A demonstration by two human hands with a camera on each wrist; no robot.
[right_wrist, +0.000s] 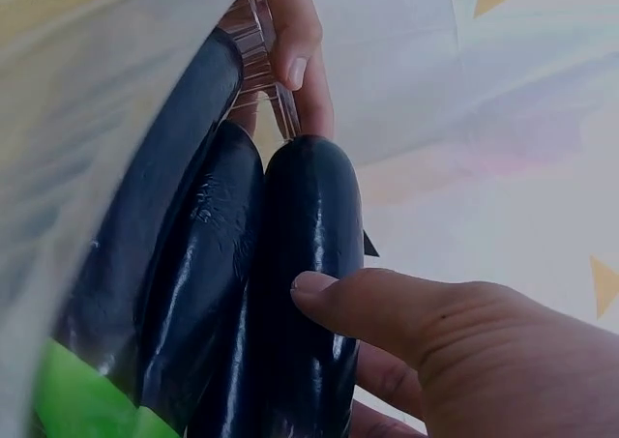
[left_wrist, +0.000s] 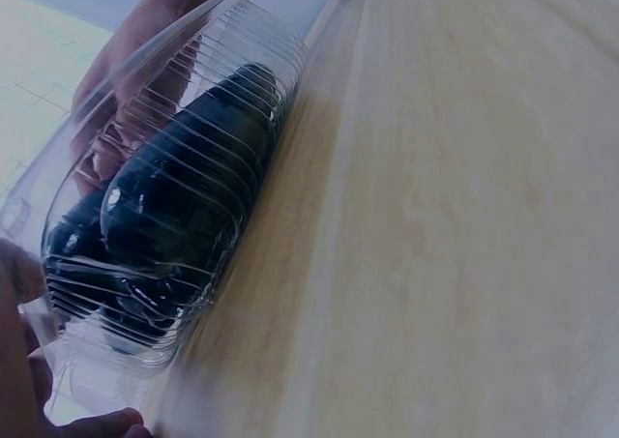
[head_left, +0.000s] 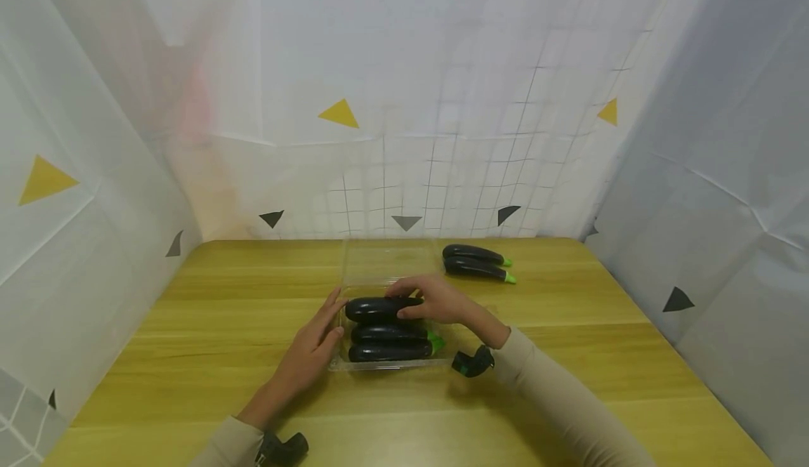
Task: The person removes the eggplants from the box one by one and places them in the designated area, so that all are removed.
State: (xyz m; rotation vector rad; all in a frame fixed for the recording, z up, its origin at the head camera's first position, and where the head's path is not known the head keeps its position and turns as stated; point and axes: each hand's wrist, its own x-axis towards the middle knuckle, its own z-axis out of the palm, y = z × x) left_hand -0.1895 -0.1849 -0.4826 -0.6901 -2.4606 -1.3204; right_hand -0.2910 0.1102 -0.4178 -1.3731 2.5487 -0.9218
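My right hand (head_left: 436,300) grips a dark eggplant (head_left: 369,310), with the thumb on its near side and fingers across its far side. That eggplant lies at the far side of a clear plastic container (head_left: 393,365). Nearer to me, a second eggplant (head_left: 385,333) and a third eggplant (head_left: 388,351) lie side by side in it, green stems to the right. My left hand (head_left: 308,347) rests against the container's left wall, its fingers fairly straight and the thumb at the rim. In the right wrist view, the right thumb (right_wrist: 387,307) presses on the gripped eggplant.
The container's clear lid (head_left: 392,260) lies folded back behind it. Two more eggplants (head_left: 474,267) lie on the wooden table (head_left: 253,298) at the back right. White sheeting (head_left: 411,45) with yellow and black triangles stands behind and at both sides.
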